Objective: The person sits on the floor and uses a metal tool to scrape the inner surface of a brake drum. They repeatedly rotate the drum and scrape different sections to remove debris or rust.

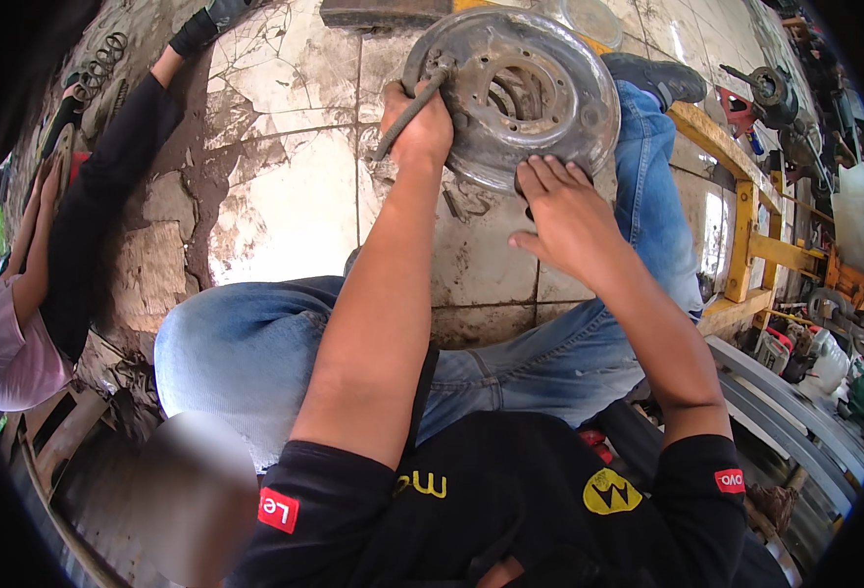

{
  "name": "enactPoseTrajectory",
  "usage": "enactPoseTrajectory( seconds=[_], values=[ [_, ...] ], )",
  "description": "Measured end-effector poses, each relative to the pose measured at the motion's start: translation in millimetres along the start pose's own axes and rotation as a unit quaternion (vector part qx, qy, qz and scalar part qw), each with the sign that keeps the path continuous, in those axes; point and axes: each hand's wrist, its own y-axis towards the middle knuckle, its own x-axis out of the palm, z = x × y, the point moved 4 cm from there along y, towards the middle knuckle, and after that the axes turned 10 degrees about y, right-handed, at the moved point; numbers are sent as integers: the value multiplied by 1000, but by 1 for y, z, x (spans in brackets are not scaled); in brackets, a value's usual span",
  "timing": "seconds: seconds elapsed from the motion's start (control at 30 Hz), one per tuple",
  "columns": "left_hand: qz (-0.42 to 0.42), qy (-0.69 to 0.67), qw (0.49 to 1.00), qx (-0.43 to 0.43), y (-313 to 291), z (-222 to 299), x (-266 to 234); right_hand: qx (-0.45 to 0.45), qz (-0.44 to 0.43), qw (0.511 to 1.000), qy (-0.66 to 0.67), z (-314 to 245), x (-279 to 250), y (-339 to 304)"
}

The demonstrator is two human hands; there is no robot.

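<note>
A round, worn metal brake backing plate (589, 98) with a large centre hole and a ring of bolt holes is tilted above the tiles, in front of my legs. My left hand (418, 129) is closed around its left edge, the fingers partly hidden. A short dark rubber hose (410, 120) runs from a fitting on the plate across that hand. My right hand (561, 201) lies with stretched fingers on the plate's lower rim, thumb held apart. Through the centre hole a dark curved part (518, 93) shows, too little to name.
Cracked, dirty tiles (280, 211) cover the floor. A yellow metal frame (745, 230) stands right of my leg, with tools and parts beyond. Another person's arms (32, 240) and dark-clothed leg (108, 186) are at the left, near a coil spring (103, 61). A dark block (383, 12) lies at the top.
</note>
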Motion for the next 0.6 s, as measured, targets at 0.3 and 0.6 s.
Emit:
enactPoseTrajectory(
  seconds=[0.3,0.6],
  values=[
    [-4,-10,1000,0,-1,1,2,-6,9,1000,-2,-1,1,-5],
    [-20,6,1000,-3,1,3,0,-1,-18,1000,12,-2,-3,-10]
  ],
)
